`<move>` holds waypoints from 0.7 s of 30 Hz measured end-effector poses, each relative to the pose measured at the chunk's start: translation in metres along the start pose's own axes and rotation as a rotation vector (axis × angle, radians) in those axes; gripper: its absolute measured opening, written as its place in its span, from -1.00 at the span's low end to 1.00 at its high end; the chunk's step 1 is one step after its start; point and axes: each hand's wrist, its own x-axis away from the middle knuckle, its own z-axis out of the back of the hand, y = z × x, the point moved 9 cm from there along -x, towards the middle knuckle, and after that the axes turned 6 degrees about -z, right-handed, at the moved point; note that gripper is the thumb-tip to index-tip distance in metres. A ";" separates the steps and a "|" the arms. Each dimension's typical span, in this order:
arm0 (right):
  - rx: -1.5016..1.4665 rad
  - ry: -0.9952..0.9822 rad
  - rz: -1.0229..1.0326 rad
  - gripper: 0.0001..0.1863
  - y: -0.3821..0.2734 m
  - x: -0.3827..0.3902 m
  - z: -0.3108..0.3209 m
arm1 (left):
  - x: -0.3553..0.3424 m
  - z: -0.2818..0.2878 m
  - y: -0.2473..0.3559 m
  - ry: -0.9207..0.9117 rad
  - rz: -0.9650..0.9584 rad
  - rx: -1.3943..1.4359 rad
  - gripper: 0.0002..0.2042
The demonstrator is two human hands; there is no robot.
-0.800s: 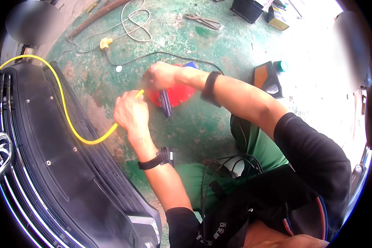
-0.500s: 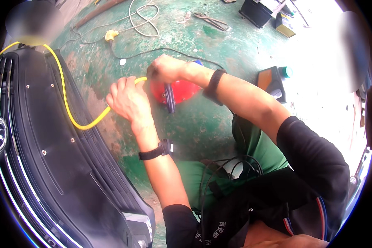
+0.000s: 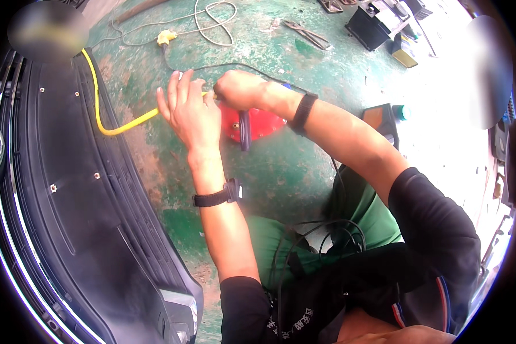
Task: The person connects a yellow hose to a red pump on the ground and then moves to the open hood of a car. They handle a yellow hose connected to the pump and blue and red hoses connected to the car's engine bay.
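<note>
A yellow hose (image 3: 133, 124) runs from the upper left to my two hands. My left hand (image 3: 196, 117) is over it with fingers stretched and spread, the hose passing beneath the palm. My right hand (image 3: 241, 90) is closed in a fist around the hose's end, where something dark shows between hose and fingers; the fist hides most of it. Just below my right hand, on the floor, sits a round red device (image 3: 264, 125) with bolts around its rim. A dark, glossy bar-like part (image 3: 245, 131) stands out across the red top.
A black car bumper (image 3: 92, 212) with chrome grille strips lies along the left. On the green floor are a yellow plug connector (image 3: 166, 38) with a cord, long-handled pliers (image 3: 308, 35), a black battery (image 3: 370, 26), and a bottle with a teal cap (image 3: 384, 121) at right.
My left hand's fingers have loosened from around the hose and spread out. The hose's sagging loop has risen. My right hand stays closed at the hose's end; the view has shifted slightly.
</note>
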 end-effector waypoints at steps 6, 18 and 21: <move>-0.015 0.063 0.058 -0.85 -0.003 0.003 0.000 | 0.044 0.001 -0.051 -0.186 0.725 0.112 -0.72; -0.044 0.029 0.018 -0.86 -0.002 0.001 -0.001 | 0.032 -0.055 -0.043 -0.091 0.670 1.245 -0.84; 0.014 0.031 0.021 -0.86 -0.004 0.002 -0.002 | 0.029 -0.049 -0.042 -0.133 0.578 1.180 -0.84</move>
